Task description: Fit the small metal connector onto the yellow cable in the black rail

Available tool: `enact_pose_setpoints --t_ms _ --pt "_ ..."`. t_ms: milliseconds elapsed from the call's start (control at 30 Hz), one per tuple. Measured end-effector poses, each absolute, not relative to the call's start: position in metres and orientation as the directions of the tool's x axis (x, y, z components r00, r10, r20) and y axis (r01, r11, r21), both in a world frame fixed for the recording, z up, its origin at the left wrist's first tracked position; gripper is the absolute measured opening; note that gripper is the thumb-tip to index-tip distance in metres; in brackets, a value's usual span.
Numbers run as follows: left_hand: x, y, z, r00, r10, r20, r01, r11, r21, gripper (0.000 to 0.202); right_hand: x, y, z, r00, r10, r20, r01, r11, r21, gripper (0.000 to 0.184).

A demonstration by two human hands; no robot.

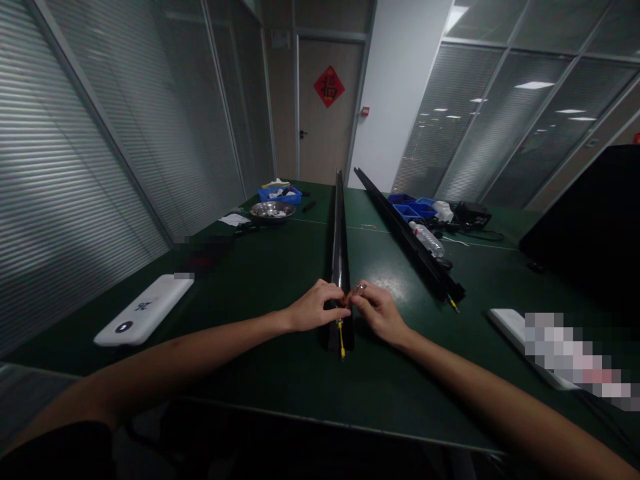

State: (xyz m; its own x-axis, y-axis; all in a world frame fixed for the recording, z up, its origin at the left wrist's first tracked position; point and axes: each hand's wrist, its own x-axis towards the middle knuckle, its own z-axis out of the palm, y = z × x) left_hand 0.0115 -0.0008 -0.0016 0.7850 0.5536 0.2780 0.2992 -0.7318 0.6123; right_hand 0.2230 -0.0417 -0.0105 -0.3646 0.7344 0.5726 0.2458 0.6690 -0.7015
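A long black channel-shaped rail (340,233) lies lengthwise on the green table, running away from me. My left hand (320,307) is closed over its near end from the left, with curled fingers reaching into the channel. From the right, my right hand (379,312) pinches at the rail's edge, its fingertips close to the left ones. Something small and shiny shows at the right fingers, too small to name. Below the hands, a short yellow wire (342,339) with a terminal at its tip sticks out of the rail end.
Another black rail (410,240) lies to the right, beside a plastic bottle (427,239) and blue bins (417,208). A metal bowl (273,211) and a blue basket (280,195) stand far left. White devices lie at left (145,310) and right (520,340).
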Motion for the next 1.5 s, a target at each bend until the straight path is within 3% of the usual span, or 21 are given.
enact_pose_setpoints --t_ms 1267,1500 --pt "0.0122 -0.0006 -0.0038 0.788 0.542 0.293 0.292 -0.748 0.596 0.021 0.2187 -0.0492 -0.0077 -0.345 0.697 0.629 0.322 0.717 -0.618 0.027" --pt "0.0118 -0.0021 -0.0046 0.763 0.564 0.316 0.313 -0.75 0.583 0.022 0.2194 -0.0429 -0.0026 -0.407 0.728 0.552 0.325 0.68 -0.657 0.026"
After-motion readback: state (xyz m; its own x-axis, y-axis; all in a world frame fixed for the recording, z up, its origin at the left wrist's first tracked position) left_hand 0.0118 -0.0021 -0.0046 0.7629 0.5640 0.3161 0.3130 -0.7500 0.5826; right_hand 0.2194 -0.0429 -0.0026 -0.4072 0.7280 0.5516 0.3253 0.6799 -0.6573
